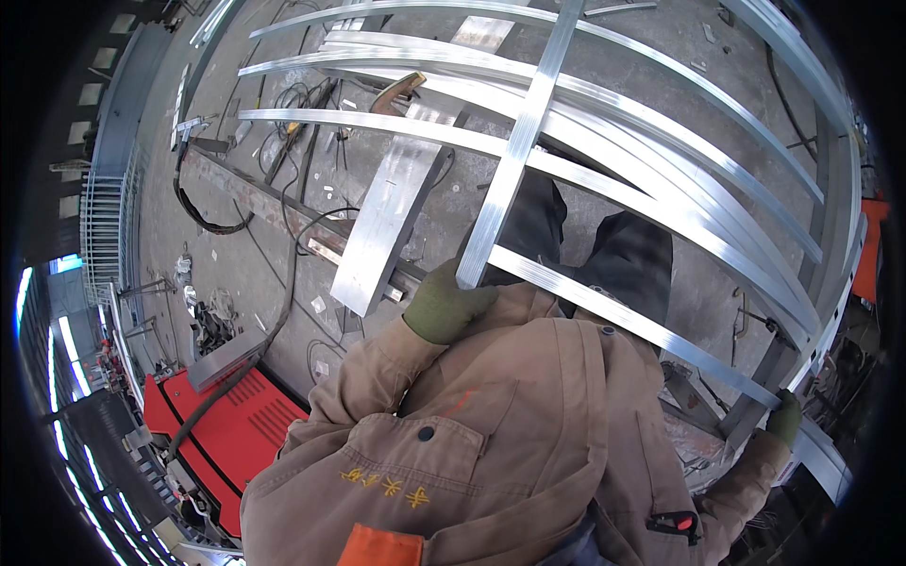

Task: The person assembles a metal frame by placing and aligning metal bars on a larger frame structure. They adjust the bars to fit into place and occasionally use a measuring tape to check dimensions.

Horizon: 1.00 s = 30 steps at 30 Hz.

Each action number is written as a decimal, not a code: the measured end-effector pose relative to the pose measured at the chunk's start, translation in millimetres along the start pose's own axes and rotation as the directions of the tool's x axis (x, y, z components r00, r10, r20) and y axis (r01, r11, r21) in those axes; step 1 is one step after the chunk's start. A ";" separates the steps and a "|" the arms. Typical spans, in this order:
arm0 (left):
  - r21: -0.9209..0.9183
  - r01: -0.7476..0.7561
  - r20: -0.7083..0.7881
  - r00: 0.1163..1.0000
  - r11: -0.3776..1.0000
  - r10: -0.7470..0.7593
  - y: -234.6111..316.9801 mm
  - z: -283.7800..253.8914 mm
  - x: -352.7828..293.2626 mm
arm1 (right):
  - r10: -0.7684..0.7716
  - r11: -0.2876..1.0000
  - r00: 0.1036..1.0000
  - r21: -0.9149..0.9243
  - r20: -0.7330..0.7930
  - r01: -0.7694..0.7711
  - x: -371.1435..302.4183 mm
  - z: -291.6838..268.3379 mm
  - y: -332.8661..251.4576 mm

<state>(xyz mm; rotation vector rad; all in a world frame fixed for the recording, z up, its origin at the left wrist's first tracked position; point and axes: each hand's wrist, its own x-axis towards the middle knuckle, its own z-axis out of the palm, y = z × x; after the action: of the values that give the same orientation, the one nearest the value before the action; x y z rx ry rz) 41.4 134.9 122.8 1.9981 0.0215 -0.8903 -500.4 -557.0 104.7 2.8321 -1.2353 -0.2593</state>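
Observation:
A frame of shiny silver metal bars [528, 141] stretches in front of me, its long bars joined by a crossbar. My left hand [449, 304], in a green work glove, closes round the near end of that crossbar [497, 209]. At the far right, my right hand [785, 419], gloved the same way, grips the frame at the right end of the nearest long bar [651, 325]; its fingers are partly hidden. More long silver strips [604, 137] lie beneath the frame, beyond my knees.
A red machine [222, 439] with vents stands at the lower left, a thick cable [278, 321] running over it. Left of my legs is a flat metal bar [392, 222]. Cables, steel beams [250, 189] and scraps lie about the concrete floor. Grey steel beams [830, 179] rise at the right.

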 end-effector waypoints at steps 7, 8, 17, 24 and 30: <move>0.012 -0.035 0.010 0.999 0.999 0.035 -4.0 4.1 1.0 | -0.053 0.998 0.998 0.024 -0.015 0.054 8.6 -28.6 8.9; 0.003 -0.026 0.015 1.000 1.000 0.026 -3.8 5.7 2.4 | -0.100 0.995 0.995 0.012 -0.030 0.101 4.8 -23.2 7.8; -0.022 0.070 0.006 0.998 0.997 -0.070 14.2 7.7 -7.1 | -0.117 0.978 0.992 0.170 -0.048 0.124 3.4 -8.9 45.7; -0.128 0.102 0.029 0.995 0.986 -0.099 -0.5 2.8 2.2 | 0.279 0.894 0.960 0.369 -0.016 -0.253 -29.6 -5.1 97.6; -0.047 0.111 0.003 0.994 0.993 -0.111 15.1 -2.7 -9.2 | 0.106 0.994 0.993 0.016 -0.044 -0.105 -60.3 10.8 47.9</move>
<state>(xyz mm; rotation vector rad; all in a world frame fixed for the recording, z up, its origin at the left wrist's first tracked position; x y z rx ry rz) 41.4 131.1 140.3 1.9679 0.1537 -0.9519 -577.3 -545.3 107.3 2.7562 -1.3774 -0.1825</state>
